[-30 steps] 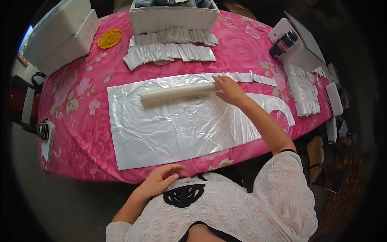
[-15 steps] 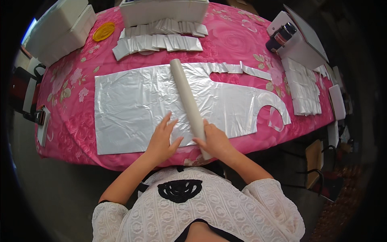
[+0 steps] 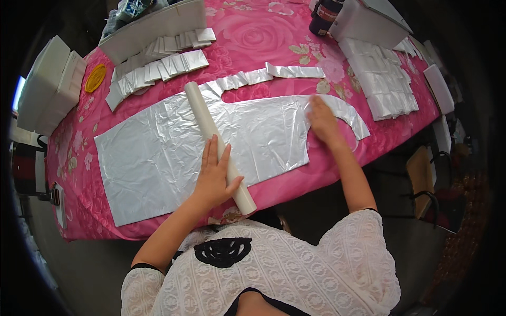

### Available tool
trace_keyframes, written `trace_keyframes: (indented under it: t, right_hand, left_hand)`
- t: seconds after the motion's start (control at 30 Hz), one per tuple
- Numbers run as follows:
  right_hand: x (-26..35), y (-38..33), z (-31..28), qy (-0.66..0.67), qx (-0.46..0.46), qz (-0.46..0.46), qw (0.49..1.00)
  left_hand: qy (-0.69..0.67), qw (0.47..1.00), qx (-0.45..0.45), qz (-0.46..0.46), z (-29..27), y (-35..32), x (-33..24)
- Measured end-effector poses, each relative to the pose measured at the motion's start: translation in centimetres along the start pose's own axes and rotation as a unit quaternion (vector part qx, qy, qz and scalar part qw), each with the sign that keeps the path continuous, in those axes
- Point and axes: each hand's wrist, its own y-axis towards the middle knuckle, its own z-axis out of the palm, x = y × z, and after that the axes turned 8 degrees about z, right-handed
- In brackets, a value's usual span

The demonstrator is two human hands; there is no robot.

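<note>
A thin silvery-white plastic apron (image 3: pixel 269 137) lies spread flat, its neck loop toward the right and a strap along its far edge. Slantwise across its middle rests a pale tube (image 3: pixel 203 113), its near end past the table's front edge. My left hand (image 3: pixel 213 176) lies open against the near half of the tube, fingers stretched forward and thumb over it. At the neck end, my right hand (image 3: pixel 322 124) is flat on the plastic beside the curved cut-out, its fingertips slightly blurred. Nothing shows in its grasp.
Folded plastic packets (image 3: pixel 158 68) line up in rows before a white foam box (image 3: pixel 153 31). More stacked packets (image 3: pixel 382 79) lie at the right, near a dark flask (image 3: pixel 325 18). A yellow dish (image 3: pixel 95 78) and white box (image 3: pixel 50 87) stand left on the pink floral tablecloth (image 3: pixel 258 37).
My right hand has let go of the tube and moved right to the apron's neck end. My left hand has come onto the tube. The view has turned rightward.
</note>
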Motion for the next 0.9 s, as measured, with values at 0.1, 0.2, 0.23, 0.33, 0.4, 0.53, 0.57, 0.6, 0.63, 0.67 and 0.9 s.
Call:
trace_keyframes:
  t: [0.1,0.2,0.23,0.33,0.4,0.53,0.57,0.6,0.63,0.67,0.9]
  right_hand:
    - [-6.1,-1.7,-1.2,-0.059,-0.125,0.045,0.989]
    - [-7.8,-3.3,-2.1,-0.023,-0.183,0.098,0.978]
    - [-8.3,-3.3,-1.7,-0.028,-0.247,0.067,0.966]
    - [-5.0,-3.1,-3.7,-0.010,-0.218,0.086,0.972]
    - [-1.5,-3.0,-4.7,0.070,-0.251,0.057,0.964]
    - [10.0,-4.3,-5.6,0.330,-0.095,0.093,0.934]
    - [13.5,-5.2,-6.0,0.348,-0.034,0.055,0.935]
    - [16.2,-6.1,-5.5,0.367,0.006,0.012,0.930]
    - [19.0,-7.1,-5.1,0.401,0.042,-0.041,0.914]
    - [21.6,-8.2,-5.0,0.436,0.085,-0.087,0.892]
    - [25.5,-13.1,-4.9,0.300,0.068,-0.204,0.929]
  left_hand:
    - [0.005,1.000,0.011,0.006,0.8,-0.2,-1.4]
    - [0.023,0.999,0.015,0.020,1.1,-0.4,-2.3]
    - [0.028,0.999,0.014,0.024,1.1,-0.3,-2.4]
    - [0.032,0.999,0.020,0.036,1.2,-0.3,-2.2]
    - [0.013,0.999,0.013,0.043,1.1,-0.1,-2.2]
    - [-0.122,0.989,-0.078,0.030,0.1,-0.5,-1.4]
    - [-0.171,0.979,-0.112,0.023,-0.3,-0.8,-1.1]
    - [-0.345,0.931,-0.106,-0.061,-0.6,-0.8,-0.9]
    - [-0.502,0.847,-0.100,-0.144,-1.0,-0.7,-0.5]
    - [-0.643,0.729,-0.089,-0.219,-1.4,-0.6,-0.1]
    - [-0.536,0.778,0.023,-0.327,-8.8,-5.6,8.1]
